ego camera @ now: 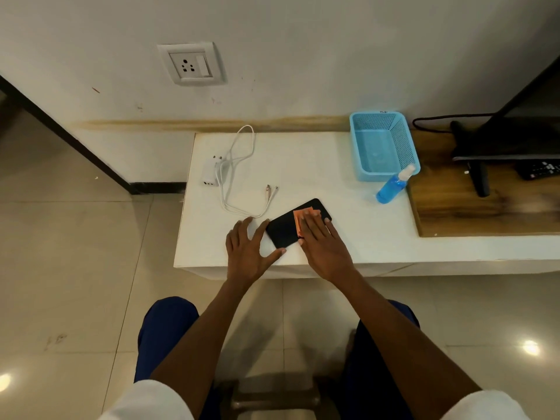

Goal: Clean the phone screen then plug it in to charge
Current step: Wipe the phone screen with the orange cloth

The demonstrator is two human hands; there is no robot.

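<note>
White table (333,247) against the wall, its right end cut off by the frame edge. A wooden board (472,207) covers its right part, bearing the foot of a dark screen (509,140); the screen's upper part runs out of view, and the dark object (539,168) at the far right edge is too cropped to identify. A black cord (448,116) loops behind the screen's foot.

Blue mesh basket (383,144) at the back of the table, near the wall. A blue spray bottle (394,184) lies tilted just in front of it, its white nozzle against the basket's front corner.

Black phone (281,231) lies flat near the table's front edge, its far half largely hidden. The right hand (324,241) rests on it with fingers straight, pressing an orange cloth (303,216) to the screen; only the cloth's far and left edges show. The left hand (248,253), fingers spread and relaxed, steadies the phone's near end between index finger and thumb.

White charger (210,174) lies at the table's left rear, its white cable (239,165) looping toward the wall and back, with the plug tips (272,189) free just beyond the phone. A wall socket (191,63) sits above, apart from the charger.
</note>
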